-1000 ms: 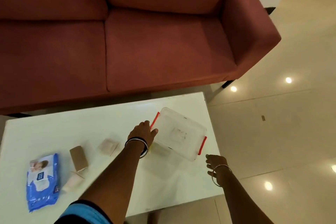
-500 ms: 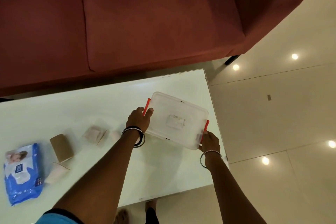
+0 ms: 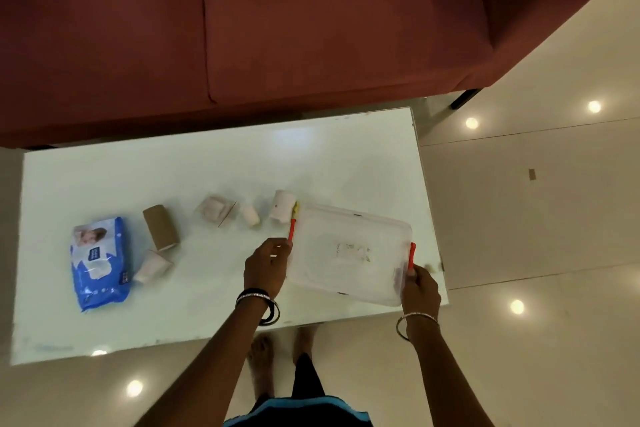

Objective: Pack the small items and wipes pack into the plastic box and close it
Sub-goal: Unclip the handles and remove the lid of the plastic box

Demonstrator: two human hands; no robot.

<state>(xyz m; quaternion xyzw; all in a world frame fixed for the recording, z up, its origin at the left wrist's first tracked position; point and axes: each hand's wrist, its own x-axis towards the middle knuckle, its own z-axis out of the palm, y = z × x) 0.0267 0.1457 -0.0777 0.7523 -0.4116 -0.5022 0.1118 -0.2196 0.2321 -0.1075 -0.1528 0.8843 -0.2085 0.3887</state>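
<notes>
A clear plastic box with red side latches and its lid on lies at the table's right end. My left hand grips its left edge by the left red latch. My right hand holds its right near corner by the other latch. The blue wipes pack lies far left. Between them lie a brown cardboard roll, a pale roll, a small clear packet, a small white roll and a white cylinder touching the box.
The white table stands in front of a dark red sofa. Its right edge is close to the box. Glossy tiled floor lies to the right, and my feet show under the near edge.
My right hand has come up from the table's edge and taken the box's right side. Both hands have drawn the box nearer. The camera has tilted down.
</notes>
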